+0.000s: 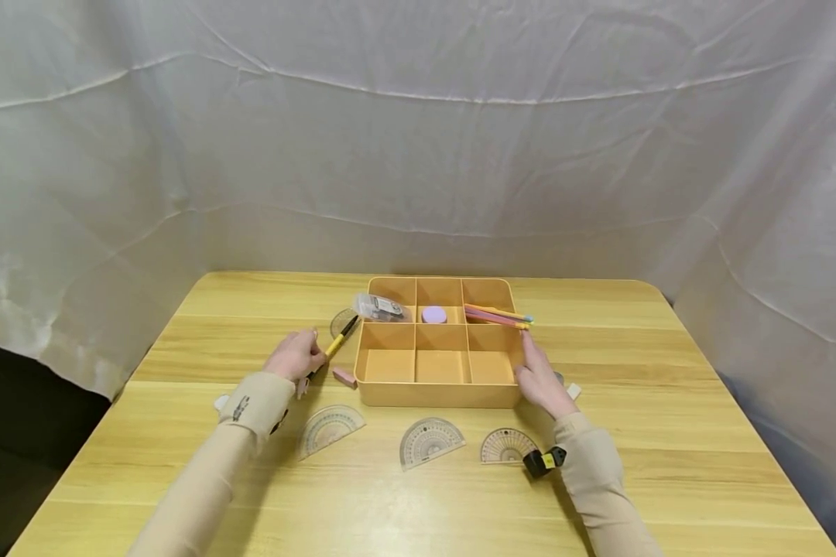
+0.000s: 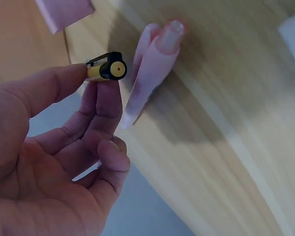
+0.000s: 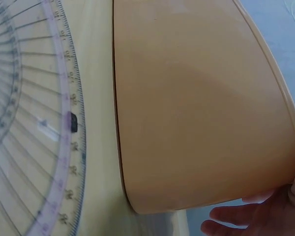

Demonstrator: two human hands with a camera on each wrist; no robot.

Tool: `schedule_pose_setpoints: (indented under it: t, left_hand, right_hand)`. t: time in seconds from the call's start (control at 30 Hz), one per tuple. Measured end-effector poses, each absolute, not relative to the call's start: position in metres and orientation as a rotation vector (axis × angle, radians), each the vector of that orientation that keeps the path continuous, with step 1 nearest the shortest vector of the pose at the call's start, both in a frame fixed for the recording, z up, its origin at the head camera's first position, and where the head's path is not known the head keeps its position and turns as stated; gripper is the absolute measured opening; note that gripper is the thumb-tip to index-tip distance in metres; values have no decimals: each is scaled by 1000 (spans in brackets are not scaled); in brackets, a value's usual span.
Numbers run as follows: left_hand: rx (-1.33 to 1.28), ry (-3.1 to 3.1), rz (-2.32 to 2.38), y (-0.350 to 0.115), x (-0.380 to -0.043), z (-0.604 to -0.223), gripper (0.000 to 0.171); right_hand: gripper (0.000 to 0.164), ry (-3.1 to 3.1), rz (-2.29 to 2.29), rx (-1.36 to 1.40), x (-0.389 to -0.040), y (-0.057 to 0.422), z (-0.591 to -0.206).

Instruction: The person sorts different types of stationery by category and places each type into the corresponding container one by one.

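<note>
My left hand (image 1: 296, 356) pinches a yellow pen with a black cap (image 1: 341, 338) between thumb and fingers. In the left wrist view its yellow end with a black clip (image 2: 113, 69) faces the camera. Just beside it on the table lies a pink correction tape (image 2: 155, 64). My right hand (image 1: 539, 379) holds the right wall of an orange divided box (image 1: 439, 394) near its front corner, the thumb at the rim and fingers along the outside. Inside the box are a bagged item (image 1: 383, 308), a round purple thing (image 1: 434, 315) and several pencils (image 1: 498, 316) across the right divider.
Clear protractors (image 1: 330, 429) (image 1: 430, 442) (image 1: 507, 445) lie before the box, and another protractor (image 1: 343, 322) lies behind the pen. A pink eraser (image 1: 344, 377) is by the box's left wall. A black tape measure (image 1: 545, 462) sits beneath the right forearm; a white block (image 1: 574, 391) lies right.
</note>
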State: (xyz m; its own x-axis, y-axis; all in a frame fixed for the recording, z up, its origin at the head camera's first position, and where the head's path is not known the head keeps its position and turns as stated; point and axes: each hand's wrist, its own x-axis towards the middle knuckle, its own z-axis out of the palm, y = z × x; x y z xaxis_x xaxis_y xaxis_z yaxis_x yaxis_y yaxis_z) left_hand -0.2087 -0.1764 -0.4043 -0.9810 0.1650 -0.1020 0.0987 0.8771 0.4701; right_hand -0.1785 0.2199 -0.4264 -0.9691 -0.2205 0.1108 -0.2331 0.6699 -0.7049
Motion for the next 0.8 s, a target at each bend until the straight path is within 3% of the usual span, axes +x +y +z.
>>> schedule_pose_setpoints:
  t: [0.23, 0.4, 0.8]
  left_hand:
    - [237, 2937, 772, -187, -207, -399, 27]
    - [242, 2934, 911, -194, -202, -393, 29]
    - [132, 2701, 1665, -196, -173, -374, 32]
  right_hand:
    - [69, -2854, 1213, 393, -179, 221, -427]
    - [67, -2864, 1207, 389, -179, 221, -427]
    - [67, -2856, 1217, 389, -179, 222, -427]
